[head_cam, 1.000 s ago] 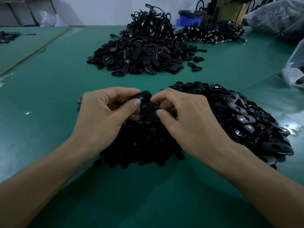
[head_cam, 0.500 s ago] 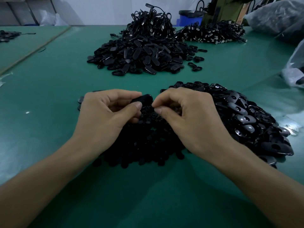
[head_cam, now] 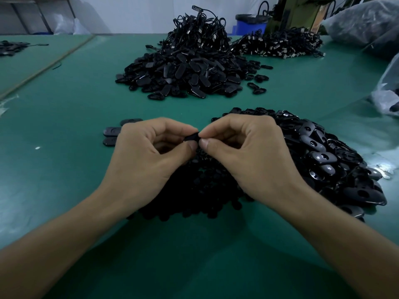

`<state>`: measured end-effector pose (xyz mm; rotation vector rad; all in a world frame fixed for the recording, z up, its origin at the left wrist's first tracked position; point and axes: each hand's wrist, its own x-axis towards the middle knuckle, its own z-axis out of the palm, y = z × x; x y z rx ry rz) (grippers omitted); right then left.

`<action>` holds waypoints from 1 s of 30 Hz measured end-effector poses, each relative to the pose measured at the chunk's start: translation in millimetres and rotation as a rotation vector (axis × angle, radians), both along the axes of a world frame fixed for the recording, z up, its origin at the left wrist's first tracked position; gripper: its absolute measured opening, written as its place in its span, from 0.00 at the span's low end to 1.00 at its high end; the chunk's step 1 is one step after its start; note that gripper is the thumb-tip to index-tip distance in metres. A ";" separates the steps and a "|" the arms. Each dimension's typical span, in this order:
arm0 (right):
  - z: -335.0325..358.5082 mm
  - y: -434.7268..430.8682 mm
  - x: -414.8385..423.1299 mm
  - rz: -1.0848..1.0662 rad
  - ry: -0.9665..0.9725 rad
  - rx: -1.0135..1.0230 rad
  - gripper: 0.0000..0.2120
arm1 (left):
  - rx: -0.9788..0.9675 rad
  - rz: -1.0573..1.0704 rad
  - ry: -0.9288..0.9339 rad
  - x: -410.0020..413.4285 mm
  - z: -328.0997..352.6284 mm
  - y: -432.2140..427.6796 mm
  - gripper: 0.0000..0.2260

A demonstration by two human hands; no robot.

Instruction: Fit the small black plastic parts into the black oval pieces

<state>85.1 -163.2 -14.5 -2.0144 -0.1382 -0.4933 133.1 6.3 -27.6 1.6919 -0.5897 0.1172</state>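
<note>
We judge ourselves mid-fit, with one small part being pressed into one oval piece; the part itself is hidden behind our fingertips, so we cannot tell whether it has seated. Nearest us lies the heap of small parts (head_cam: 194,190) on the green desk (head_cam: 64,169); above that heap our left hand (head_cam: 149,156) and right hand (head_cam: 248,156) meet. The left fingers (head_cam: 190,145) are curled tight, thumb and forefinger pinching the oval piece (head_cam: 191,137); the right fingers (head_cam: 205,143) are curled just as tight, thumb and forefinger closed on the piece's end, where the part should be. The next move, we think, calls for a firm, square push until it seats, then laying the piece aside and picking up another. Right of the heap, touching it, is the pile of unfilled ovals (head_cam: 323,158); just left of the heap lie a few single ovals (head_cam: 111,131); well beyond it sits a larger pile of ovals (head_cam: 183,72), and farther yet the tangled cables (head_cam: 200,29).
</note>
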 end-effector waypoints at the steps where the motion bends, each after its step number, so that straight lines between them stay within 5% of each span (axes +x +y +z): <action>1: -0.3 0.4 -0.4 -0.004 -0.007 -0.011 0.06 | 0.005 0.000 -0.001 -0.1 -0.4 0.1 0.06; 24: 1.8 4.2 -3.0 -0.047 0.002 -0.144 0.09 | 0.080 -0.037 -0.032 -1.7 -1.8 0.0 0.10; 30: 1.4 6.2 -4.2 -0.054 -0.008 -0.177 0.08 | 0.170 0.044 -0.163 -3.3 -3.0 0.0 0.08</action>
